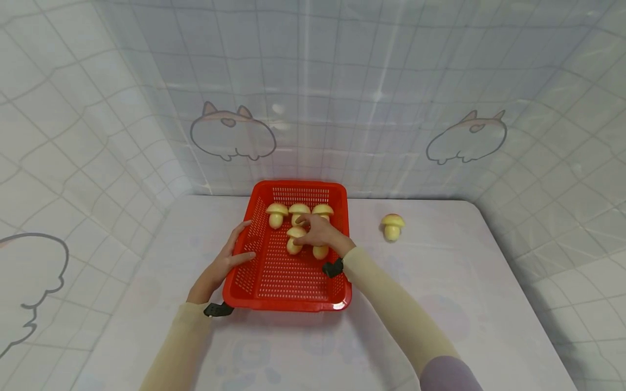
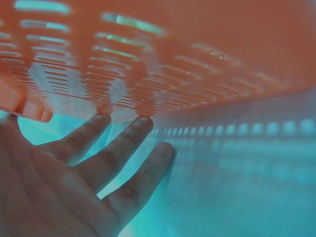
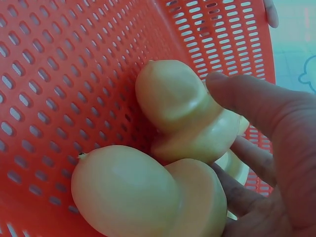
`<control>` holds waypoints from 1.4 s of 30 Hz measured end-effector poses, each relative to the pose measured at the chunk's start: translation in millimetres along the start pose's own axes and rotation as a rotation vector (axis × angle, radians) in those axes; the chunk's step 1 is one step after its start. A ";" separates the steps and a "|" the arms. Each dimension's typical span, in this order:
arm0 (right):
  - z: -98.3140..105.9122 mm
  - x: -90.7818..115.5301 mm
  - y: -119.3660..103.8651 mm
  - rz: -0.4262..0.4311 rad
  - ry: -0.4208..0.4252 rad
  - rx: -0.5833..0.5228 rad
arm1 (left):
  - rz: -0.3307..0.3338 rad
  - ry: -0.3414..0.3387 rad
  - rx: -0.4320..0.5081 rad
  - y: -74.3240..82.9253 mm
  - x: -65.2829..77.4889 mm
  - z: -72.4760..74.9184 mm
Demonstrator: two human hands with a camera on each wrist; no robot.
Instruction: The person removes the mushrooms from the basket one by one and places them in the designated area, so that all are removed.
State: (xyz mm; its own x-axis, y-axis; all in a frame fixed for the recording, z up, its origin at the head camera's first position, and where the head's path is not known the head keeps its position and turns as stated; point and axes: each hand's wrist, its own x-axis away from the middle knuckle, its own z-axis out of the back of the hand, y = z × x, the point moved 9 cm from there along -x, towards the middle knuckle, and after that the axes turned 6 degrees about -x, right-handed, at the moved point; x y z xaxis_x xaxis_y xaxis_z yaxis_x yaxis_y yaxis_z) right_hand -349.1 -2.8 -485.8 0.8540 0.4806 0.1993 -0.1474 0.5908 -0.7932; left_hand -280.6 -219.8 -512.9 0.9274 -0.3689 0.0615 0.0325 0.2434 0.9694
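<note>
Mushroom-shaped pieces (image 1: 276, 217) sit in a red basket (image 1: 288, 305), five in all; a sixth piece (image 1: 392, 227) stands right of it on the table (image 1: 430, 282). The right hand (image 1: 320, 231) curls round a front-row piece (image 1: 295, 232); the left hand (image 1: 226, 262), fingers spread, touches the basket's left side.

Even, soft light fills the head view; pale streaks of glare run down the glossy back sheet (image 1: 352, 81) beyond the far edge of the worktop (image 1: 430, 282), and faint shadow lies along the near rim of the red basket (image 1: 288, 305). The left wrist view is hazy and cyan-tinted, the left hand (image 2: 54, 182) dim. Cool-toned, the right wrist view shows soft highlights on the nearest mushroom (image 3: 123, 190).
</note>
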 end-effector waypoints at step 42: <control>9.6 1.9 -7.8 0.118 0.080 -0.061 | 0.007 0.016 -0.005 0.8 -3.5 -2.0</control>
State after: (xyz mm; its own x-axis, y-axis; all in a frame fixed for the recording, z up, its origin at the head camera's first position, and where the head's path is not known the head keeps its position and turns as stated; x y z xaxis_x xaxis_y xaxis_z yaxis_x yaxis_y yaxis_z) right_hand -351.1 -0.3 -473.7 0.8700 0.4897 0.0579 -0.2208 0.4918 -0.8422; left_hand -283.0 -216.5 -512.9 0.9335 -0.3526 0.0645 0.0278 0.2506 0.9677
